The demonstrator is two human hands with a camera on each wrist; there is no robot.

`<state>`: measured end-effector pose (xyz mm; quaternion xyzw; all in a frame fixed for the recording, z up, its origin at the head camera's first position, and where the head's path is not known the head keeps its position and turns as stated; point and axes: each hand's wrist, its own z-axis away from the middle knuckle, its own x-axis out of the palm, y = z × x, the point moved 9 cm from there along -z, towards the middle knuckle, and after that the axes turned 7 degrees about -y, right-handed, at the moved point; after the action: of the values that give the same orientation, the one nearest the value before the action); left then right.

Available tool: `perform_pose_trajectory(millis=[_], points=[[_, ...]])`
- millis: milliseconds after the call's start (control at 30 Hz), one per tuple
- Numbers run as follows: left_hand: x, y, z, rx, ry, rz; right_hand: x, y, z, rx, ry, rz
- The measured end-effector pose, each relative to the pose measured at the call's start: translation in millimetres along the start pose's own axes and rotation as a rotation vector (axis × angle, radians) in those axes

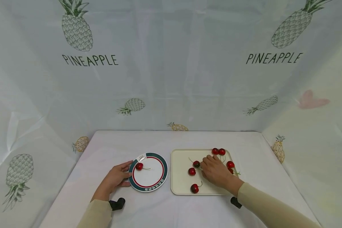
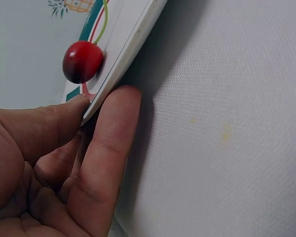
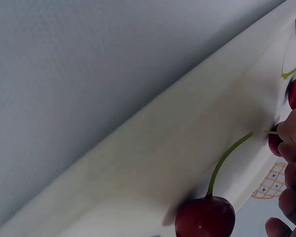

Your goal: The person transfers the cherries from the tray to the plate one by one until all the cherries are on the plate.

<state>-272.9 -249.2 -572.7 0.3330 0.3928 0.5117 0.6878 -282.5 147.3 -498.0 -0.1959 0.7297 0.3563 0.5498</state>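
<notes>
My left hand grips the near-left rim of a round white plate with a green and red border. In the left wrist view the thumb lies over the rim and a finger is underneath. One red cherry with a green stem rests on the plate. To the right, my right hand is over a cream tray, fingers curled, pinching a thin green stem by its end. Close to the fingertips lie a dark cherry and a red cherry; the fingers partly hide which one the stem joins.
Another cherry lies near the tray's front edge. A pair of cherries sits at its back right, and more cherries lie by the right edge. White cloth covers the table, with a pineapple-print curtain behind.
</notes>
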Motion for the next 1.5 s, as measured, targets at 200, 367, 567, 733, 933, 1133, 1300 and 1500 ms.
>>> perform_pose_trajectory(millis=[200, 367, 567, 733, 933, 1133, 1300, 1500], points=[[0.8, -1.4, -0.9, -0.002, 0.001, 0.012, -0.4, -0.6, 0.1, -0.011, 0.033, -0.006], [1.3, -1.9, -1.4, 0.004, 0.0, 0.017, 1.8, -0.9, -1.2, -0.009, 0.02, -0.013], [0.6, -3.3, -2.2, 0.006, 0.001, -0.001, 3.9, -2.2, -2.2, 0.0, 0.003, -0.028], [0.8, -2.4, -1.1, 0.006, 0.003, 0.013, 2.7, -4.9, -2.4, -0.008, 0.016, -0.03], [1.4, -2.6, 0.4, -0.003, -0.001, 0.017, -5.3, -6.9, -3.9, -0.028, 0.068, -0.024], [1.0, -1.7, 1.4, 0.005, -0.006, 0.02, -12.6, -4.5, -10.1, -0.019, 0.065, -0.027], [0.4, -1.1, 1.0, 0.004, -0.008, 0.021, -19.9, -5.0, -19.2, -0.018, 0.06, -0.033], [-0.4, -0.1, -0.3, 0.019, -0.016, 0.02, -29.9, -15.1, -38.8, -0.041, 0.067, -0.022]])
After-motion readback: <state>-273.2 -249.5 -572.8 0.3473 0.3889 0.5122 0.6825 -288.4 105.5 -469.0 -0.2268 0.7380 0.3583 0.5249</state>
